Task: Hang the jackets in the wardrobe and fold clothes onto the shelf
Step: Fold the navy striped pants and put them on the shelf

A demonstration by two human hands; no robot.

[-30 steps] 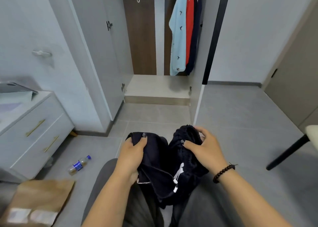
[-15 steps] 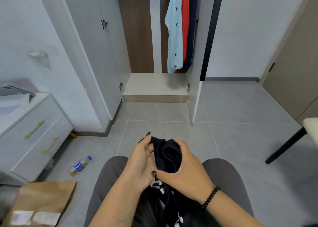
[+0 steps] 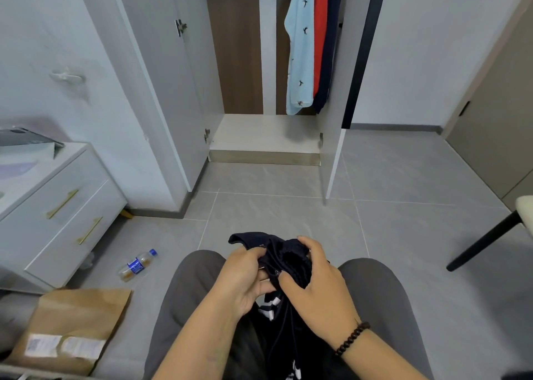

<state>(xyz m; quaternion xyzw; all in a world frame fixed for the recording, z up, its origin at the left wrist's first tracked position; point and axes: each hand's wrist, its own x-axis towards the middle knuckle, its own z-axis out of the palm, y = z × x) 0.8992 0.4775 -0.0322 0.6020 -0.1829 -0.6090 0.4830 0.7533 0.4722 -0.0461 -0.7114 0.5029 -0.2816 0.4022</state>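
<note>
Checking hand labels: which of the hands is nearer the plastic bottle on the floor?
Left. The left hand is on the bottle's side of the dark garment; the right hand grips farther away.

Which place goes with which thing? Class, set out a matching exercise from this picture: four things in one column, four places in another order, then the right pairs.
Things:
1. plastic bottle
2. light blue shirt
3. dark garment
4. brown paper bag

Places:
A. hanging in the open wardrobe
B. gripped in the left hand and the right hand, over the lap
C. lying on its side on the floor, near the white drawer unit
D. flat at the lower left corner of the view

Pairs: 1-C, 2-A, 3-B, 4-D
</note>
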